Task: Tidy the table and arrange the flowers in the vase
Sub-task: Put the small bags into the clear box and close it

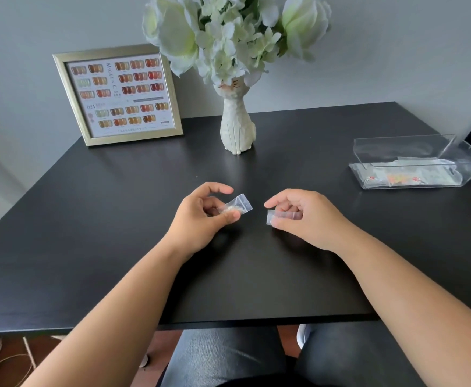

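A black worktop (117, 219) stands against a pale grey wall, seen from above by the person seated at its near edge. The white cat-shaped vase (236, 127) stands upright toward the back of the worktop, near the wall, and the white flowers (228, 37) sit in its neck, spreading wide above it.

In front of the vase, well apart from it, both hands hover over the middle of the worktop. The left hand (203, 216) has its grip closed on a small clear bag (235, 208), pinched between thumb and curled fingers; the bag seems to hold a few pale grains, though they are too small to tell. The right hand (304, 216) grips a second small clear bag (273, 217) the same way, thumb beneath and fingers curled above. The two bags are near each other but not touching.

Left of the vase, a gold picture frame (118, 94) with a colour chart leans at the back edge. Right of the vase, near the worktop's right edge, lies an open clear plastic box (421, 163) with packets inside. Between the vase and the hands the dark surface lies bare, as does the stretch from the hands to the near edge.
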`<action>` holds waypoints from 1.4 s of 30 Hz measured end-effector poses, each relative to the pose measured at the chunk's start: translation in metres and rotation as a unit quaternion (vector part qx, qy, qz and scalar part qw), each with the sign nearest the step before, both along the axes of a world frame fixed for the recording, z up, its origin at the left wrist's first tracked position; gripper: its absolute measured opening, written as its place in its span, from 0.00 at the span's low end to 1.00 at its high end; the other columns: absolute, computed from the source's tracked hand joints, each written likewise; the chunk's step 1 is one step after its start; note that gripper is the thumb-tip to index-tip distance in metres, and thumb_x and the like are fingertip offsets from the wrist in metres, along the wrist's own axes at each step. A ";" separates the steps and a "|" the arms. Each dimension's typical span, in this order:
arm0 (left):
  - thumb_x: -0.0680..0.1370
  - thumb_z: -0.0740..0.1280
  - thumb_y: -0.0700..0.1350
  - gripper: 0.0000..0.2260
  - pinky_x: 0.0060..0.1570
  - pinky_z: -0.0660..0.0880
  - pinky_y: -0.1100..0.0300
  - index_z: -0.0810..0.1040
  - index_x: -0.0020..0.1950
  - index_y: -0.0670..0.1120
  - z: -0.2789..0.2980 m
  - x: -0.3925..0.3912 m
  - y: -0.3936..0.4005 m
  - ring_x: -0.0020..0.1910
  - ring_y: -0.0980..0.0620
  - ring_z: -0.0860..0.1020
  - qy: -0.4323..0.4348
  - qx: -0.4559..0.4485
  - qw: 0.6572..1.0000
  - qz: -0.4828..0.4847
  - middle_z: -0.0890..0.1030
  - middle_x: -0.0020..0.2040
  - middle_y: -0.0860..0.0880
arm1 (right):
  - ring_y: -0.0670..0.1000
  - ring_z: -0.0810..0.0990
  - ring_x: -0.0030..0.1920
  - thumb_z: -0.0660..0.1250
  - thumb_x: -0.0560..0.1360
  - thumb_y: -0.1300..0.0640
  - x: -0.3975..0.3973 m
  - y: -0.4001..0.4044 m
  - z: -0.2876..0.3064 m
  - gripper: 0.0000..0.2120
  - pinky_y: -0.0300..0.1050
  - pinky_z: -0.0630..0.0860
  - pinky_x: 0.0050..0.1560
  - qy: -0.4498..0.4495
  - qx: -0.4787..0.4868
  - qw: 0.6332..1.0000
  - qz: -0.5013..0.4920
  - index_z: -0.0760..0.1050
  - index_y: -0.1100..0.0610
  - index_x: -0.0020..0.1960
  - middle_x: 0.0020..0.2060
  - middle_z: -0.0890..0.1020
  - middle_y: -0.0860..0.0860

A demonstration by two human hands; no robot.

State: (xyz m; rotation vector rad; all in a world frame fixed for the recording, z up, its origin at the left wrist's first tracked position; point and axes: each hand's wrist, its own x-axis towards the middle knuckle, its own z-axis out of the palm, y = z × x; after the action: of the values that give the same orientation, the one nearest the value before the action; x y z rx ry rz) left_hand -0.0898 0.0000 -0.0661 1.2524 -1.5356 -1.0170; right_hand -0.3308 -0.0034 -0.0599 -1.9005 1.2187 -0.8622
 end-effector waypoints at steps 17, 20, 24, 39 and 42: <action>0.74 0.72 0.45 0.03 0.44 0.75 0.65 0.81 0.43 0.53 0.028 -0.146 -0.047 0.38 0.58 0.78 -0.010 -0.047 0.992 -0.115 0.84 0.41 0.55 | 0.49 0.71 0.55 0.68 0.75 0.56 -0.171 -0.014 0.047 0.05 0.50 0.67 0.59 0.146 -0.185 0.924 -0.301 0.80 0.46 0.43 0.48 0.77 0.44; 0.74 0.71 0.47 0.02 0.44 0.73 0.65 0.83 0.43 0.55 0.039 -0.184 -0.061 0.39 0.60 0.78 -0.016 -0.060 0.991 -0.119 0.85 0.43 0.56 | 0.51 0.69 0.56 0.66 0.77 0.54 -0.197 -0.020 0.053 0.06 0.57 0.66 0.60 0.207 -0.175 0.904 -0.330 0.81 0.46 0.46 0.51 0.77 0.46; 0.74 0.70 0.49 0.05 0.45 0.75 0.63 0.84 0.41 0.59 0.048 -0.220 -0.077 0.39 0.59 0.78 -0.043 -0.063 0.993 -0.085 0.83 0.42 0.63 | 0.53 0.67 0.58 0.58 0.81 0.55 -0.221 -0.033 0.059 0.13 0.53 0.61 0.58 0.275 -0.131 0.905 -0.298 0.81 0.43 0.54 0.54 0.77 0.45; 0.76 0.67 0.50 0.18 0.64 0.71 0.50 0.77 0.66 0.54 0.058 -0.265 -0.113 0.63 0.47 0.70 -0.261 -0.071 0.960 -0.073 0.71 0.62 0.51 | 0.49 0.69 0.55 0.62 0.79 0.53 -0.248 -0.074 0.061 0.19 0.49 0.56 0.54 0.253 -0.052 0.924 -0.281 0.66 0.36 0.66 0.49 0.78 0.36; 0.76 0.67 0.51 0.18 0.64 0.68 0.54 0.76 0.66 0.56 0.051 -0.257 -0.112 0.64 0.46 0.68 -0.227 -0.068 0.970 -0.050 0.68 0.60 0.53 | 0.52 0.67 0.59 0.62 0.78 0.53 -0.251 -0.069 0.055 0.18 0.52 0.58 0.58 0.243 -0.071 0.914 -0.316 0.68 0.38 0.66 0.59 0.76 0.43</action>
State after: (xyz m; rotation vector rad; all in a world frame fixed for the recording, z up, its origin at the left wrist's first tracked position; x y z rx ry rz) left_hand -0.3466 -0.1121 -0.0146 1.3828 -1.9991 -0.6964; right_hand -0.5817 -0.0725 -0.0054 -1.9153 2.2091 -0.8262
